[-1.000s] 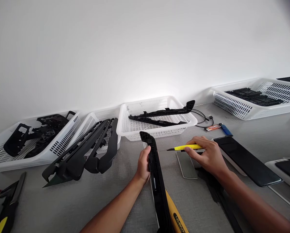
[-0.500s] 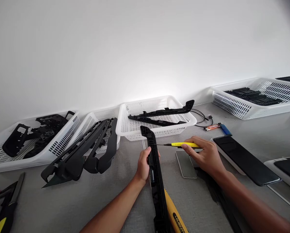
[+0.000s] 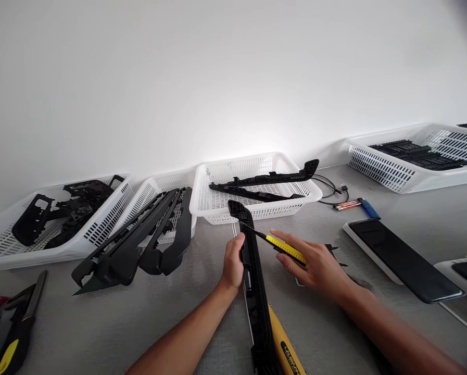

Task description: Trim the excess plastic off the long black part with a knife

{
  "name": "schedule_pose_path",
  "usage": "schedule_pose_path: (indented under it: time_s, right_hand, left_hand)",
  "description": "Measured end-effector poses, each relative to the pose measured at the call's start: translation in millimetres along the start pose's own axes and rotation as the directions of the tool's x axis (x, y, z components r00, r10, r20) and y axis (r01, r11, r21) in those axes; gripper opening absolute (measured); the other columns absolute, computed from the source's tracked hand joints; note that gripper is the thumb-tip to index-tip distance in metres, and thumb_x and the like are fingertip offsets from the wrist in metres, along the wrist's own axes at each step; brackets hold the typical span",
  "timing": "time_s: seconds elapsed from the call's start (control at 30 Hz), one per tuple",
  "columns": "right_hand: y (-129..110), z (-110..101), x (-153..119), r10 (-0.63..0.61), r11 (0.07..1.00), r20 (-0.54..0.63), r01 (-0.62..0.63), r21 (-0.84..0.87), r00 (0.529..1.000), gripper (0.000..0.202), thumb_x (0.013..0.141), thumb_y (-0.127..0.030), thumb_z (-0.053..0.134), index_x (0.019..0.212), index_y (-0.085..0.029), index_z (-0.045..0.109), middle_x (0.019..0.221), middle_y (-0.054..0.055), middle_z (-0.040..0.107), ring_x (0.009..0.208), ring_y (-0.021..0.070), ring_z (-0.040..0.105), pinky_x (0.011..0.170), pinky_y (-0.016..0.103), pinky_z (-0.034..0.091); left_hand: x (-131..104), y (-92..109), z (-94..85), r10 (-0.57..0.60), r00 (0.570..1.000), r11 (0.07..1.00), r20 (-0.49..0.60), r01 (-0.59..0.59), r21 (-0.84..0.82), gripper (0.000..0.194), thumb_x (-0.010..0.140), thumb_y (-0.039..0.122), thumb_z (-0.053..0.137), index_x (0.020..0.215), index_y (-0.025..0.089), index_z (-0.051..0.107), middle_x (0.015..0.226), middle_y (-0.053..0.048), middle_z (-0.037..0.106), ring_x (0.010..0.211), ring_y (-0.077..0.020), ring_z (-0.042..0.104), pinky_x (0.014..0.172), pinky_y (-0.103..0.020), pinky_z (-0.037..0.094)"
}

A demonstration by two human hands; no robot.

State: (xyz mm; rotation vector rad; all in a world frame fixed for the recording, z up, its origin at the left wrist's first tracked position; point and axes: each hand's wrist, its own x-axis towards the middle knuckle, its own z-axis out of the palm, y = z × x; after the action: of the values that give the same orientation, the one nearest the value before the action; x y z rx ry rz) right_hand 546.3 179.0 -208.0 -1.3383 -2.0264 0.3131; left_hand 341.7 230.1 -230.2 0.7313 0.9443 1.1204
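My left hand is closed around a long black plastic trim piece, which points away from me with its curved end at the top. In my right hand is a yellow utility knife, held between thumb and fingers. Its thin blade reaches left and lies at the trim's upper part, just above my left thumb; whether it cuts in cannot be told. A yellow tool with dark lettering lies beneath the trim's lower end. My right hand mostly covers a flat grey object.
A white basket ahead holds similar black strips. More baskets with black parts stand at the left and the far right. Large black trims overhang one. A black phone-like slab, a blue lighter and a cable lie at right.
My right hand has moved down and slightly left, and the knife has tilted so its blade points up-left at the trim. My left hand keeps its hold. The view has shifted slightly.
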Motion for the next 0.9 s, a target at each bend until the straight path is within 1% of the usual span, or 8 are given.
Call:
schedule_pose_path:
  time_s: [0.1, 0.2, 0.3, 0.37, 0.43, 0.53, 0.67, 0.9]
  right_hand:
    - [-7.0, 3.5, -1.8, -0.049, 0.999, 0.005, 0.049, 0.014, 0.999, 0.050, 0.108, -0.031, 0.051, 0.158, -0.031, 0.050, 0.139, 0.005, 0.073, 0.113, 0.0221, 0.078, 0.090, 0.029, 0.063]
    - [-11.3, 5.8, -1.8, -0.069, 0.998, 0.003, 0.069, 0.016, 0.998, 0.051, 0.108, -0.028, 0.050, 0.159, -0.030, 0.050, 0.137, 0.006, 0.073, 0.111, 0.0220, 0.078, 0.087, 0.028, 0.064]
    - [-13.9, 5.2, -1.1, -0.066, 0.997, -0.023, 0.067, 0.029, 0.998, 0.051, 0.107, -0.026, 0.049, 0.158, -0.028, 0.051, 0.134, 0.007, 0.075, 0.107, 0.0207, 0.080, 0.085, 0.026, 0.065]
    - [-15.2, 4.0, -0.8, -0.056, 0.998, -0.033, 0.057, 0.034, 0.998, 0.049, 0.108, -0.025, 0.049, 0.157, -0.026, 0.053, 0.133, 0.007, 0.076, 0.106, 0.0198, 0.080, 0.085, 0.025, 0.065]
    - [-16.1, 3.1, -0.7, -0.045, 0.998, -0.036, 0.046, 0.032, 0.998, 0.048, 0.108, -0.025, 0.048, 0.156, -0.025, 0.054, 0.133, 0.007, 0.076, 0.106, 0.0197, 0.080, 0.084, 0.025, 0.065]
    - [-16.4, 2.8, -0.9, -0.038, 0.999, -0.048, 0.039, 0.028, 0.998, 0.047, 0.108, -0.026, 0.048, 0.155, -0.023, 0.056, 0.135, 0.007, 0.075, 0.108, 0.0202, 0.079, 0.086, 0.025, 0.065]
    - [-16.1, 2.4, -1.9, -0.018, 1.000, -0.069, 0.020, 0.025, 0.997, 0.047, 0.107, -0.027, 0.049, 0.153, -0.022, 0.058, 0.134, 0.008, 0.075, 0.108, 0.0201, 0.079, 0.085, 0.024, 0.065]
    - [-16.6, -0.6, -1.5, 0.004, 0.999, -0.098, 0.000, 0.043, 0.995, 0.048, 0.105, -0.025, 0.052, 0.153, -0.023, 0.059, 0.124, 0.007, 0.080, 0.097, 0.0186, 0.081, 0.081, 0.023, 0.064]
  left_hand:
    - [0.5, -2.7, -3.8, 0.089, 0.995, 0.994, -0.044, -0.086, 0.063, 0.032, 0.086, 0.049, 0.075, 0.074, 0.020, 0.070, 0.071, -0.002, 0.066, 0.078, -0.0218, 0.065, 0.072, -0.030, 0.048]
    - [0.9, -3.5, -5.1, 0.120, 0.991, 0.989, -0.067, -0.113, 0.099, 0.029, 0.086, 0.047, 0.076, 0.074, 0.021, 0.070, 0.076, -0.004, 0.069, 0.090, -0.0252, 0.068, 0.079, -0.031, 0.050]
    - [0.5, -3.0, -2.5, 0.152, 0.976, 0.980, -0.155, -0.128, 0.154, 0.029, 0.082, 0.047, 0.076, 0.072, 0.020, 0.071, 0.087, -0.006, 0.073, 0.103, -0.0280, 0.068, 0.089, -0.033, 0.051]
    - [-0.2, -2.3, 0.2, 0.165, 0.963, 0.974, -0.213, -0.125, 0.191, 0.029, 0.081, 0.048, 0.076, 0.073, 0.020, 0.073, 0.094, -0.007, 0.075, 0.107, -0.0291, 0.068, 0.094, -0.034, 0.051]
    - [-0.8, -1.7, 2.5, 0.162, 0.958, 0.973, -0.235, -0.115, 0.203, 0.029, 0.081, 0.048, 0.075, 0.076, 0.020, 0.075, 0.097, -0.008, 0.076, 0.108, -0.0293, 0.068, 0.095, -0.034, 0.051]
    - [-0.8, -1.2, 3.8, 0.149, 0.959, 0.976, -0.240, -0.104, 0.190, 0.027, 0.081, 0.046, 0.076, 0.080, 0.019, 0.077, 0.095, -0.007, 0.078, 0.106, -0.0286, 0.070, 0.094, -0.034, 0.052]
    - [0.6, -1.9, 2.0, 0.152, 0.957, 0.978, -0.248, -0.109, 0.179, 0.027, 0.081, 0.045, 0.077, 0.077, 0.019, 0.075, 0.091, -0.007, 0.077, 0.105, -0.0284, 0.070, 0.093, -0.033, 0.052]
    - [2.0, -4.8, -4.5, 0.171, 0.969, 0.973, -0.179, -0.138, 0.185, 0.031, 0.085, 0.048, 0.072, 0.071, 0.020, 0.070, 0.079, -0.003, 0.071, 0.094, -0.0242, 0.070, 0.086, -0.031, 0.052]
